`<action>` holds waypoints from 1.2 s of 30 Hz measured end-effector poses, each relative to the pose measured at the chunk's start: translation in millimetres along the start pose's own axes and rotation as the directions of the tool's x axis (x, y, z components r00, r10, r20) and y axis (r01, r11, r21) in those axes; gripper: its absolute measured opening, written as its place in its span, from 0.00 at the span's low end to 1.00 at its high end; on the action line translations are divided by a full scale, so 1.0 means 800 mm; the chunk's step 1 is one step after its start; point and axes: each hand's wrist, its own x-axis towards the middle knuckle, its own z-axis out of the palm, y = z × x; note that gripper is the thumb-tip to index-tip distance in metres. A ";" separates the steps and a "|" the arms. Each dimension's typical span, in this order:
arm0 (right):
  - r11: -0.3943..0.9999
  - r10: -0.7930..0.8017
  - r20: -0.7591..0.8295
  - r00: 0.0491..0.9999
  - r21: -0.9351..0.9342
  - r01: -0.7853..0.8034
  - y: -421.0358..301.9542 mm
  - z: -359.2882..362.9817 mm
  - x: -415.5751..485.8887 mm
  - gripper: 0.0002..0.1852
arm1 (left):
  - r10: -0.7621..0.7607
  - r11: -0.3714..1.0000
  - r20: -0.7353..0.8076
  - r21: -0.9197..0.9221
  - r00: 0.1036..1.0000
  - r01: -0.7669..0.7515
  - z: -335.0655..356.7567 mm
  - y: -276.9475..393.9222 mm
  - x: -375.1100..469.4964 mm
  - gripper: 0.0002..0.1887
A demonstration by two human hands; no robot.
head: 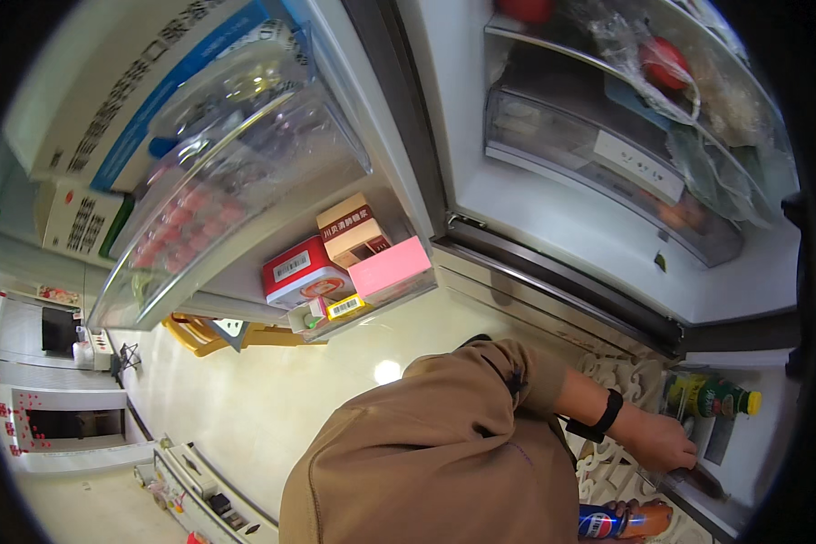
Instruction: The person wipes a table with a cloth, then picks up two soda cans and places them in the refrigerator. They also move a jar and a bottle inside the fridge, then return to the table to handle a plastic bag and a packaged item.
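Observation:
My left hand (663, 442), with a black band on its wrist, reaches to the fridge's right door bin (680, 493). Its fingers are curled around a dark, bottle-like object (710, 484), partly hidden by the hand. A green bottle with a yellow cap (717, 398) stands in the same door, close to the knuckles. Low in the view, my right hand (622, 506) shows only its fingers, wrapped around a blue Pepsi container (597, 522). An orange item (649, 520) lies end to end with it; whether the two are one piece I cannot tell.
The open left door (381, 156) carries a clear bin (258, 272) and lower medicine boxes (387, 268). Inside the fridge (557, 197) are a clear drawer (578, 146) and bagged food (714, 115). Cream openwork (625, 374) shows beneath my left arm. A yellow chair (197, 336) stands beyond.

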 end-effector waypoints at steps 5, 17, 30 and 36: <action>1.000 0.007 0.162 0.987 0.003 -0.008 -0.010 0.028 -0.001 0.53 | -0.073 0.997 -0.010 -0.011 0.997 0.073 -0.041 -0.011 -0.043 0.11; 0.959 -0.269 -0.382 0.884 -0.024 0.282 0.084 0.143 -0.044 0.50 | -0.349 0.935 -0.268 -0.032 0.898 0.354 -0.147 -0.081 -0.011 0.20; 0.917 -0.385 -0.521 0.762 -0.122 0.379 0.044 0.116 -0.066 0.50 | -0.006 0.931 -0.345 0.340 0.939 0.131 -0.056 -0.067 0.057 0.42; 0.934 -0.320 -0.463 0.826 -0.007 0.358 0.017 0.055 -0.053 0.51 | 0.209 0.871 -0.311 0.491 0.927 -0.032 -0.041 -0.048 0.046 0.35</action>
